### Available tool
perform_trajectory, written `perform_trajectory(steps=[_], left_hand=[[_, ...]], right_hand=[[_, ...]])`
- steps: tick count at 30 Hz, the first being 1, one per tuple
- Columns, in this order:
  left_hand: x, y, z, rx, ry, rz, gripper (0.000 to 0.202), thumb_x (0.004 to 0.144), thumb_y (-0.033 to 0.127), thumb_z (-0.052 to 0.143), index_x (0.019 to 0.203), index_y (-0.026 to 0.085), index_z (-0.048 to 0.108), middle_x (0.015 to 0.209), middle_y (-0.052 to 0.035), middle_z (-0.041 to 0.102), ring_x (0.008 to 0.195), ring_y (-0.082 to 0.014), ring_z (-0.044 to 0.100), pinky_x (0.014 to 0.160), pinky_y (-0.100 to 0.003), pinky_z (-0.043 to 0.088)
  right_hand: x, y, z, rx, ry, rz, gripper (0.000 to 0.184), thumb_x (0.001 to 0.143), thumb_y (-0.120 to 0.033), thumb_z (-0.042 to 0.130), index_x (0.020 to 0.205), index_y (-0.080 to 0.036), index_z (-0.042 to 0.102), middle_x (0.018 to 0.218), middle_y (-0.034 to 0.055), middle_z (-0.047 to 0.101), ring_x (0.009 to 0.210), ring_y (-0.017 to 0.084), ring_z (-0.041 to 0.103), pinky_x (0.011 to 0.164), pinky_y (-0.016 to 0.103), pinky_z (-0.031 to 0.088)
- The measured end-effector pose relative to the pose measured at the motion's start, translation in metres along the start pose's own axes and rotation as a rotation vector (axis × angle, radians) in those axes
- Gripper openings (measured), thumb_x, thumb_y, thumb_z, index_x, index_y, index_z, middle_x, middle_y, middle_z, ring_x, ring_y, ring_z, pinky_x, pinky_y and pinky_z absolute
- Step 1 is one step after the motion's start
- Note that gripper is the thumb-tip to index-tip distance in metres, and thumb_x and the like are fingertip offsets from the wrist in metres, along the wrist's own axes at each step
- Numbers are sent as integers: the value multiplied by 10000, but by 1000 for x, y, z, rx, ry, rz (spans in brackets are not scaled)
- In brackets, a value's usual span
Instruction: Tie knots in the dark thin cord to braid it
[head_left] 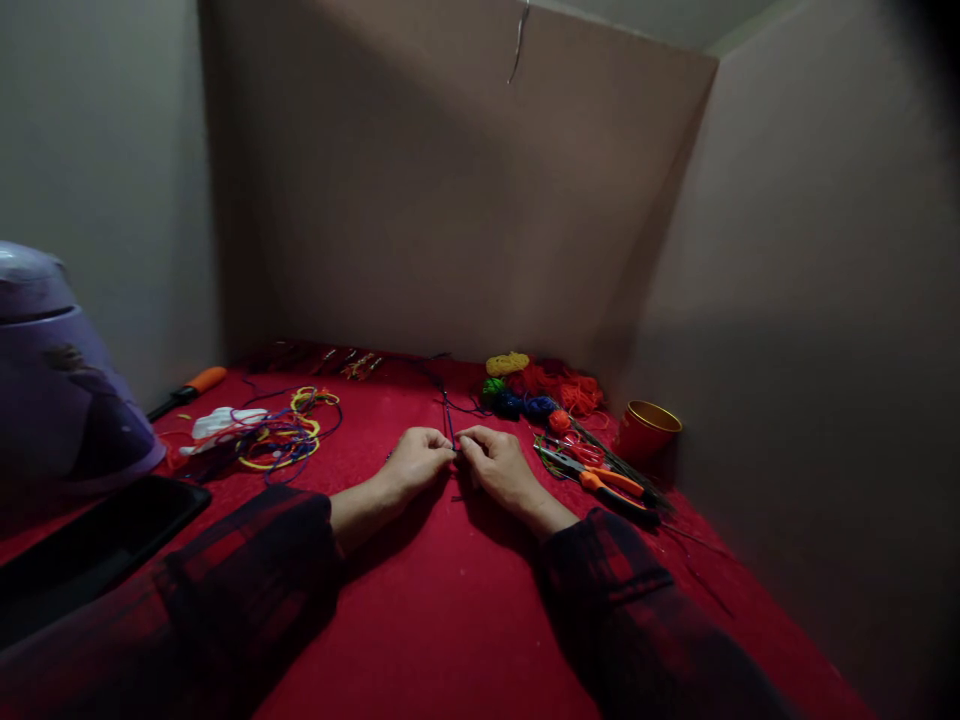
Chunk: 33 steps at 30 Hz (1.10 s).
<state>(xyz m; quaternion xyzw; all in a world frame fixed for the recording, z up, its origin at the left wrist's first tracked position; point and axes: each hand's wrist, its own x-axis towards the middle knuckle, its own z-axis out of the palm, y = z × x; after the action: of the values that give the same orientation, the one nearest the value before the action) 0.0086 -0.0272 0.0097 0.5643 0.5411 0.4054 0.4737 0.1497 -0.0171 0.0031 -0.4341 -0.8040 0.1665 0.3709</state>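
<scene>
Red cloth [450, 600], frame centre: left hand [416, 462] & right hand [495, 465] both pinching dark cord [448, 420], fingertips touching. Risk: thin cord slipping from pinch, low light; could snag pliers [600, 482] just right.

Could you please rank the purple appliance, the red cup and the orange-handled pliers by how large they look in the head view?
1. purple appliance, by far the largest, though it is nearest the camera.
2. and 3. orange-handled pliers and red cup look alike; I would not rank them.
</scene>
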Motion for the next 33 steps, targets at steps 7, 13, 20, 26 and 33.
perform_trajectory(steps=[7,13,20,26,33], left_hand=[[3,-7,-3,220,97,131,71,596,206,537,571,142,556,517,13,531,496,-97,452,471,-193,318],[4,-8,-3,234,76,152,63,611,189,518,579,145,551,506,18,514,472,-89,439,455,-190,308],[3,-4,0,51,18,1,36,613,170,503,587,150,490,387,64,394,326,-49,294,363,-178,191],[2,-3,0,-21,-5,-9,42,597,161,500,576,155,464,381,70,389,317,-44,287,355,-173,176],[1,-3,-2,71,27,72,90,600,218,553,579,135,525,435,41,462,393,-65,362,407,-183,238]], right_hand=[[-3,2,0,-223,-40,-102,212,840,-238,452,689,-183,591,640,23,598,575,122,483,557,232,280],[-3,9,-3,-396,8,-75,154,837,-235,464,754,-192,586,763,42,625,678,152,531,584,248,287],[1,22,-22,-507,305,231,210,853,-216,410,864,-164,613,857,104,608,730,191,567,629,282,348],[8,6,-19,36,316,74,252,843,-238,393,891,-159,627,839,72,642,721,162,586,671,264,427],[8,1,-1,213,-91,219,250,805,-261,411,678,-142,589,498,0,546,438,95,459,436,194,309]])
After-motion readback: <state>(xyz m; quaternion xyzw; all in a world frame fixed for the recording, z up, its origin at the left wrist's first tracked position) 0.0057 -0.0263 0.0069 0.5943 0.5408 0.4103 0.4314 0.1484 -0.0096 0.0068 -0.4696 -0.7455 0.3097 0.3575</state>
